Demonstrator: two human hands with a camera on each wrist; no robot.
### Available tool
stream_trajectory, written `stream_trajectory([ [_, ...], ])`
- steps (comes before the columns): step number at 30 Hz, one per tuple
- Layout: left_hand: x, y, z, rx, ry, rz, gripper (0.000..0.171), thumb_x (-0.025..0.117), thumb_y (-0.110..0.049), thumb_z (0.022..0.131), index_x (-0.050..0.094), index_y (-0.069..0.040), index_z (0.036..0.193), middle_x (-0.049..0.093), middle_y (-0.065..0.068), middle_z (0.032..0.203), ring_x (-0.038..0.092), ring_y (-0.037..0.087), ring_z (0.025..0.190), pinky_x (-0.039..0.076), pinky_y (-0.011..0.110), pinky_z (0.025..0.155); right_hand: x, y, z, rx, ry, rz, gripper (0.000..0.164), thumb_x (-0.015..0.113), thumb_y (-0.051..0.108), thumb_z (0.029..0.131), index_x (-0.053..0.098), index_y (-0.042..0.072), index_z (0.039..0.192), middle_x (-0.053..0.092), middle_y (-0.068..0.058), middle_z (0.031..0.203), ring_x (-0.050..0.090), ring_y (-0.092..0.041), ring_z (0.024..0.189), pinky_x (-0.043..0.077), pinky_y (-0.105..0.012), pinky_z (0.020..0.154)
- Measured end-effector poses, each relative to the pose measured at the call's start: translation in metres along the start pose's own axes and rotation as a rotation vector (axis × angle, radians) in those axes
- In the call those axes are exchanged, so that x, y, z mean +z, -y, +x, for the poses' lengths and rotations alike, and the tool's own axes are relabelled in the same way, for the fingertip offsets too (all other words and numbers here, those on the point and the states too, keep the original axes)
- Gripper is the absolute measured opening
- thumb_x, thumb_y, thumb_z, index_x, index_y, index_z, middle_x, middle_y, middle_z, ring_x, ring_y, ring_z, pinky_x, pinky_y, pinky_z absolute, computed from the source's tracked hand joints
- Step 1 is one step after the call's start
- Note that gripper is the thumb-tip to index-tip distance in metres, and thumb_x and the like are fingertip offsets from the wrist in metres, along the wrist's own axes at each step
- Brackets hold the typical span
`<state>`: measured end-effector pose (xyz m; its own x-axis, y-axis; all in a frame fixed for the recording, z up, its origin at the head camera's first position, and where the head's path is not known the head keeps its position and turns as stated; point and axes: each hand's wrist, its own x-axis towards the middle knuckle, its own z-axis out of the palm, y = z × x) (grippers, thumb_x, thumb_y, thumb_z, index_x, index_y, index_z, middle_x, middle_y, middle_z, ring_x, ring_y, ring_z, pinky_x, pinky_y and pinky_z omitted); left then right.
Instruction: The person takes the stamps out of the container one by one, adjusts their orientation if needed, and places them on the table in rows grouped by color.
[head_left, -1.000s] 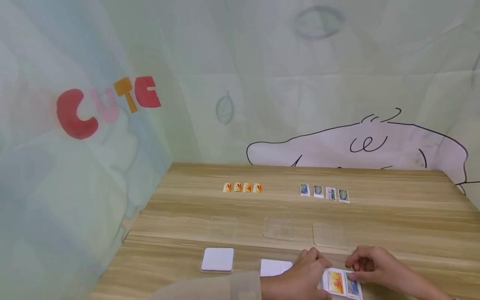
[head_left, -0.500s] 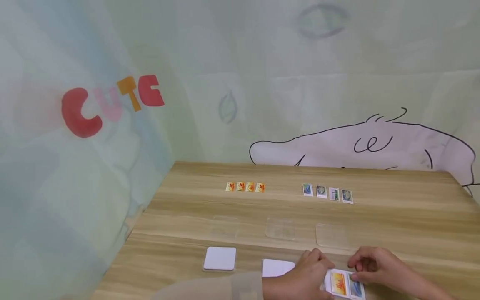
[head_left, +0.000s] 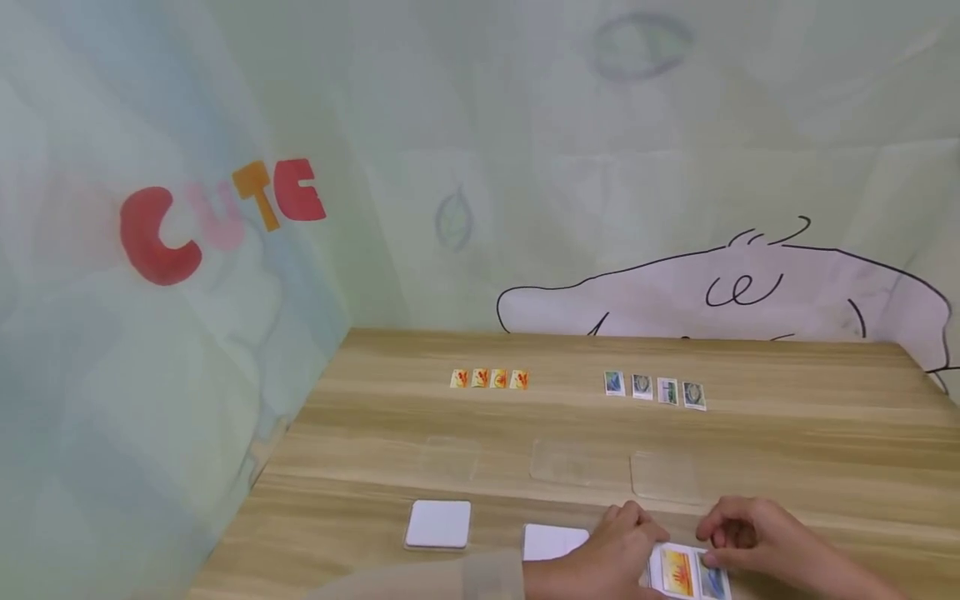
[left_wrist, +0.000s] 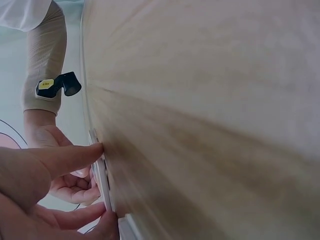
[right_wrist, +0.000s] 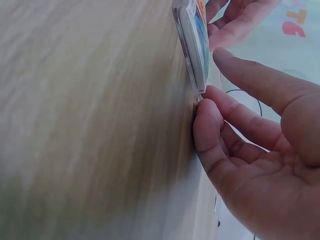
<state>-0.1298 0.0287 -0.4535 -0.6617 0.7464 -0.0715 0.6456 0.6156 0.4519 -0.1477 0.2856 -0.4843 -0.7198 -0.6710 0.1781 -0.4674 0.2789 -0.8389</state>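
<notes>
In the head view, an orange stamp (head_left: 677, 572) and a blue stamp (head_left: 712, 575) lie side by side on a white square pad (head_left: 656, 567) at the lower right. My left hand (head_left: 603, 554) holds this pad between thumb and fingers at its two edges, as the left wrist view shows. My right hand (head_left: 768, 537) is at the blue stamp's side, its thumb tip (right_wrist: 222, 54) right at the stamp's face. Its other fingers (right_wrist: 207, 117) curl loosely beside the pad's lower corner. Beneath the pad shows a clear plastic layer (right_wrist: 186, 55).
Several orange stamps (head_left: 480, 378) and several blue-grey stamps (head_left: 660, 390) lie in rows at the back. Before them are three clear square plates (head_left: 663, 477). Two white square pads, one at left (head_left: 438, 523) and one in the middle (head_left: 553, 542), lie near the front of the wooden table (head_left: 337, 458).
The head view shifts slightly. Both hands stay at the pad with the two stamps, with hardly any movement.
</notes>
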Motion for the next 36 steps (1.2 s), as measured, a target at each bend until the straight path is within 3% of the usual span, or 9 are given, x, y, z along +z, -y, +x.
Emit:
stream_trajectory([
  [11,0.0003,0.0012,0.001,0.041,-0.018,0.026,0.061,0.085,-0.035,0.08,0.063,-0.006,0.13,0.05,-0.005,0.108,0.037,0.002,0.094,0.033,0.013,0.081,0.0017,-0.0001,-0.0016,-0.021,-0.014,-0.005,0.014,0.074,-0.006,0.084,0.067,0.001,0.094,0.059,0.006,0.079,0.053,0.0,0.07,0.045,-0.024,0.051],
  [16,0.0013,0.0006,0.001,0.025,-0.011,0.026,0.06,0.085,-0.034,0.08,0.063,-0.008,0.129,0.05,-0.005,0.108,0.038,0.003,0.094,0.034,0.013,0.08,0.0017,-0.0004,-0.0027,0.011,0.003,0.03,0.012,0.072,-0.006,0.086,0.067,0.0,0.096,0.059,0.007,0.08,0.053,-0.001,0.07,0.044,-0.024,0.051],
  [22,0.0001,0.0013,0.0016,0.016,-0.011,0.03,0.061,0.085,-0.037,0.079,0.064,-0.009,0.129,0.049,-0.007,0.108,0.038,0.002,0.094,0.034,0.013,0.081,0.0023,-0.0004,-0.0028,-0.016,-0.004,0.017,0.014,0.072,-0.007,0.085,0.067,0.001,0.096,0.06,-0.004,0.08,0.053,-0.001,0.071,0.044,-0.024,0.05],
  [31,-0.0003,0.0008,0.0,0.033,-0.018,0.032,0.06,0.086,-0.037,0.079,0.064,-0.008,0.127,0.05,-0.006,0.107,0.037,0.002,0.093,0.033,0.012,0.081,0.0033,0.0001,-0.0057,-0.02,0.005,0.034,0.016,0.075,-0.003,0.085,0.068,0.006,0.098,0.061,-0.004,0.083,0.054,-0.003,0.072,0.046,-0.024,0.052],
  [36,-0.0011,0.0005,0.0007,0.011,-0.001,0.012,0.061,0.084,-0.039,0.08,0.063,-0.01,0.129,0.048,-0.007,0.108,0.037,0.002,0.094,0.033,0.013,0.08,0.0039,0.0013,-0.0049,-0.029,-0.006,0.007,0.018,0.076,-0.001,0.084,0.069,0.009,0.097,0.061,-0.001,0.083,0.055,-0.008,0.07,0.046,-0.024,0.052],
])
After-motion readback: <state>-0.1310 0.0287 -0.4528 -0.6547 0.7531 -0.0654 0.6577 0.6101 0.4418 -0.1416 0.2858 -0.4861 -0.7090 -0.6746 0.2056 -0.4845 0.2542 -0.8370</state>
